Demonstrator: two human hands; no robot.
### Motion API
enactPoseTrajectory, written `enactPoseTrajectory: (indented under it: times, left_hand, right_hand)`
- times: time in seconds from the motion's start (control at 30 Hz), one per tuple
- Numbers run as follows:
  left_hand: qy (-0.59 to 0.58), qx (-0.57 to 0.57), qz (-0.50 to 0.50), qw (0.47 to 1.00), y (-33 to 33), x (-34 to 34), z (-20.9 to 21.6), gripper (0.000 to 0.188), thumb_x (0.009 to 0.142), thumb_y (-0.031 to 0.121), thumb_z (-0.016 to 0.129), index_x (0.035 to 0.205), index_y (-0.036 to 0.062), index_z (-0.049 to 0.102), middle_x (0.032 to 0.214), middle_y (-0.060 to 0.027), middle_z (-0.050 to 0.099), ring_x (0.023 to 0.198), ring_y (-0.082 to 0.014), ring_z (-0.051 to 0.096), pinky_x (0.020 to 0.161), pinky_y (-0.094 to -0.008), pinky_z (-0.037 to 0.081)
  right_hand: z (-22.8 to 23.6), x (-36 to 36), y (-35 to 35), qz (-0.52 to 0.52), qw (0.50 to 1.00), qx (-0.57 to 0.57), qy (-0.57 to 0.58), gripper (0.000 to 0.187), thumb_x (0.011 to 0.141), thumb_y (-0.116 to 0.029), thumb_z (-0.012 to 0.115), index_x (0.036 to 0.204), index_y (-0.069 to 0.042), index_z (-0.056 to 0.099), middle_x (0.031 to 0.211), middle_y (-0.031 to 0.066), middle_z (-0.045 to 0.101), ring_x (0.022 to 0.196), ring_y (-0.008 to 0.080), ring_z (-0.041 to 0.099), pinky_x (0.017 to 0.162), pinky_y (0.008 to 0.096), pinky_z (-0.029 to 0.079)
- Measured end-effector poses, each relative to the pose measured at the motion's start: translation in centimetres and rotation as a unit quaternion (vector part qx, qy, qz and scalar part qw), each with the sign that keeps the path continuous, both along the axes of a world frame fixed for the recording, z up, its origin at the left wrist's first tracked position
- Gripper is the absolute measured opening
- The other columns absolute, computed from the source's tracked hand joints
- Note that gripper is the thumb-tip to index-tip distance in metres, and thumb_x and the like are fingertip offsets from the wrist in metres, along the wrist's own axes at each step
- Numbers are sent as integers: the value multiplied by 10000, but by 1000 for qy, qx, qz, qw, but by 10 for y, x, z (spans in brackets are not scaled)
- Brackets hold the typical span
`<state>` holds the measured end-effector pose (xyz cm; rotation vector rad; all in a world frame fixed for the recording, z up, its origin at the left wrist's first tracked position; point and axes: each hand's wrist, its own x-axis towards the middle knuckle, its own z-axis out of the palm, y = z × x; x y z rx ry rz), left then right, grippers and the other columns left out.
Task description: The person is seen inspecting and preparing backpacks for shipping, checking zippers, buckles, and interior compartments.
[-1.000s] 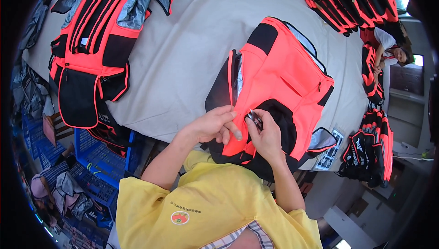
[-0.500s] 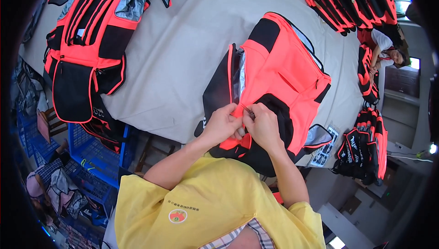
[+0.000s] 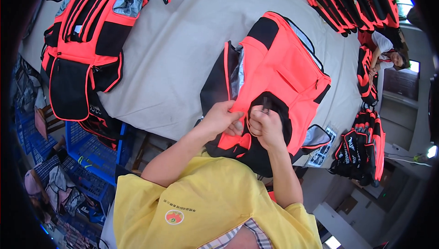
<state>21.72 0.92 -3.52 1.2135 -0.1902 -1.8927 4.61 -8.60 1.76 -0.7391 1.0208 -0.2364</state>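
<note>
A bright coral-red and black backpack (image 3: 297,70) lies on the grey cloth in front of me, its silver lining showing along the unzipped left side. My left hand (image 3: 223,118) pinches the backpack's coral fabric near its lower edge. Close on the right, my right hand (image 3: 266,123) is closed in a fist over the black panel. A small dark tool (image 3: 266,104) sticks up out of that fist; most of it is hidden, so its exact kind is unclear.
Another coral and black backpack (image 3: 103,34) lies at the far left. Stacked bags (image 3: 350,2) fill the back right, and more bags (image 3: 361,150) hang off the right edge. Blue plastic crates (image 3: 89,150) stand below on the left. Someone in white (image 3: 384,43) is beyond the right side.
My right hand has moved slightly right, away from my left hand, and turned so the tool points up. My left hand still grips the fabric, a little further left.
</note>
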Motion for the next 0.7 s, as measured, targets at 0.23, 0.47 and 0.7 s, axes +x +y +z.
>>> enactPoseTrajectory:
  times: [0.23, 0.47, 0.7]
  left_hand:
    - [46, -20, 42, 998, 8, -4, -16, 183, 1022, 197, 679, 1069, 40, 596, 760, -73, 720, 619, -166, 721, 544, -280, 580]
    - [20, -42, 61, 997, 10, -12, -6, 181, 1028, 135, 639, 1171, 24, 634, 739, -63, 705, 615, -142, 704, 576, -264, 581]
    - [-19, -52, 60, 997, 11, -13, -9, 212, 1043, 142, 631, 1212, 14, 616, 798, -75, 729, 660, -145, 721, 592, -265, 591]
  right_hand:
    - [14, 5, 8, 172, 826, -496, 206, 181, 953, -77, 749, 1122, -13, 745, 886, 23, 638, 760, 93, 598, 659, 242, 473]
    - [-15, 15, 19, 221, 696, -655, 194, 177, 884, -33, 755, 1055, -38, 711, 1007, 96, 665, 715, 269, 685, 613, 363, 550]
    - [-23, 6, 48, 237, 759, -568, 211, 135, 935, -23, 670, 1034, -17, 578, 926, 205, 584, 802, 463, 649, 672, 495, 520]
